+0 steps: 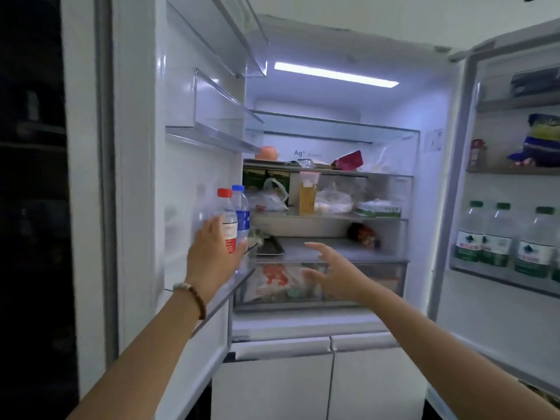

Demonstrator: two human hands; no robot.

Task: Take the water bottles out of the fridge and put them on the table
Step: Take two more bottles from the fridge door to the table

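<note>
The fridge stands with both doors open. In the left door's lower shelf (236, 283) stand a red-capped water bottle (228, 219) and, right behind it, a blue-capped water bottle (241, 210). My left hand (212, 253) wraps around the red-capped bottle from the front, thumb on its right side. My right hand (330, 271) hovers open with spread fingers in front of the crisper drawer, holding nothing. Three green-capped water bottles (497, 237) stand in the right door's shelf.
Inside shelves hold a yellow juice container (307, 194), bagged food (333, 198), cartons (378, 209) and a metal tray (269, 247). The crisper drawer (363, 283) holds packaged food. The right door's upper shelves carry packets (542, 140). Freezer doors (330, 374) are below, closed.
</note>
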